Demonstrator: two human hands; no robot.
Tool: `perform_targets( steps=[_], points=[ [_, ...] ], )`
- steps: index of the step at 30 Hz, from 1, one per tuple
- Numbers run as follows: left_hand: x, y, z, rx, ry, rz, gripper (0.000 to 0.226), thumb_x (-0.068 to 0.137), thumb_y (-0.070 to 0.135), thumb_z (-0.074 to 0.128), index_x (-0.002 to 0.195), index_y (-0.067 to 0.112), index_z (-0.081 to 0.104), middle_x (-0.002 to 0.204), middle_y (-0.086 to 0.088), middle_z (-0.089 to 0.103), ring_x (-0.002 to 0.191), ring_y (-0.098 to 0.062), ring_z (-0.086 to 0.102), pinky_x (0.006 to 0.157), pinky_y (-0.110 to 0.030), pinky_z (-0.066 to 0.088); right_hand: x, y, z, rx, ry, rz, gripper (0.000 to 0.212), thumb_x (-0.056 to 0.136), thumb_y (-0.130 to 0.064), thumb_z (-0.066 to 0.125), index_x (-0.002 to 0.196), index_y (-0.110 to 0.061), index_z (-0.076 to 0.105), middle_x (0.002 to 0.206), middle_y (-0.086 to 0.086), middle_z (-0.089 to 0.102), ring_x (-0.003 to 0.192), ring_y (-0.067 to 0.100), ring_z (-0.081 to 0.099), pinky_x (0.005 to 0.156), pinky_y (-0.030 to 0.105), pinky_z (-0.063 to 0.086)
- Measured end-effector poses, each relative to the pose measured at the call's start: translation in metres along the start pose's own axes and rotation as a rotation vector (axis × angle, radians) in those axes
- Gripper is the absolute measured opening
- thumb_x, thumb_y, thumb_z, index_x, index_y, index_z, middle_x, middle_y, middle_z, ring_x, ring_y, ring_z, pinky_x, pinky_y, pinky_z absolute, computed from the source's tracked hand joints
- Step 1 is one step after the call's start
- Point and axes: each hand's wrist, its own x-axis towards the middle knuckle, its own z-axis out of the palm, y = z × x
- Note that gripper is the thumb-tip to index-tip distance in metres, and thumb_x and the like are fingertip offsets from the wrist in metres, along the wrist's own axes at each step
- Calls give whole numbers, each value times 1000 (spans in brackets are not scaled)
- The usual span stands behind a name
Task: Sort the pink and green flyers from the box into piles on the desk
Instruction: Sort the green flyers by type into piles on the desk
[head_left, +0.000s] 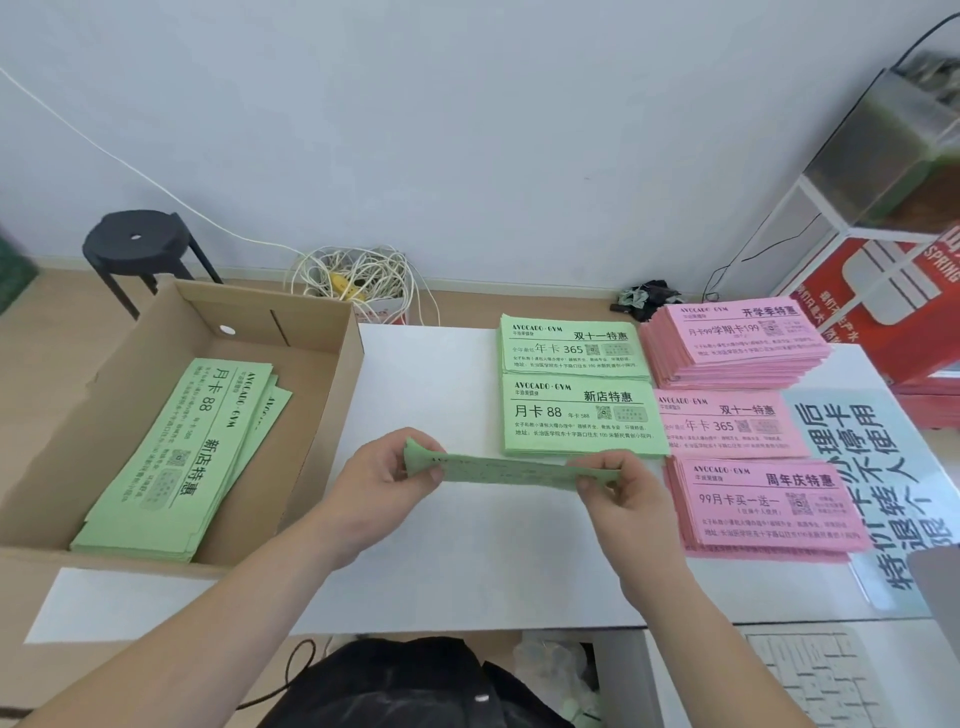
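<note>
both hands, left hand (387, 475) & right hand (618, 491), pinch 1 green flyer (506, 472) by its ends above the surface (441, 395). 2 green piles (582, 418), 3 pink piles (763, 499) done; green stack left in box (311, 332).

an office corner: white desk (441, 551) stacked with gym flyers (579, 418), black stool (136, 244), tangled cables (358, 280) by the wall (467, 114).
</note>
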Motion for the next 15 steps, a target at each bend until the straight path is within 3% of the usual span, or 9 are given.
perform_targets(
  steps=[3,6,11,15],
  points=[
    [1,-5,8,59,40,-62,23,97,13,67,108,33,67,93,16,69,82,-8,58,67,-17,43,0,7,7,32,2,9,31,93,1,63,97,-30,68,98,-13,72,86,11,59,82,26,46],
    [3,-8,18,3,97,-79,30,99,10,64,119,32,61,110,15,71,104,-1,61,76,-6,44,-2,14,16,121,54,102,29,96,2,61,104,-25,65,99,0,71,88,14,61,71,19,46],
    [2,-7,37,47,109,-123,18,102,5,54,106,22,59,100,2,67,87,-11,56,60,-6,40,-4,13,35,70,103,160,23,102,-4,51,105,-26,58,97,-5,64,87,10,58,70,23,43],
    [10,5,29,36,185,-67,14,103,6,52,107,19,54,96,2,66,84,-11,58,59,-6,40,-4,-1,37,-29,169,129,18,103,-9,51,97,-25,57,91,-2,63,82,13,57,66,27,42]
  ],
)
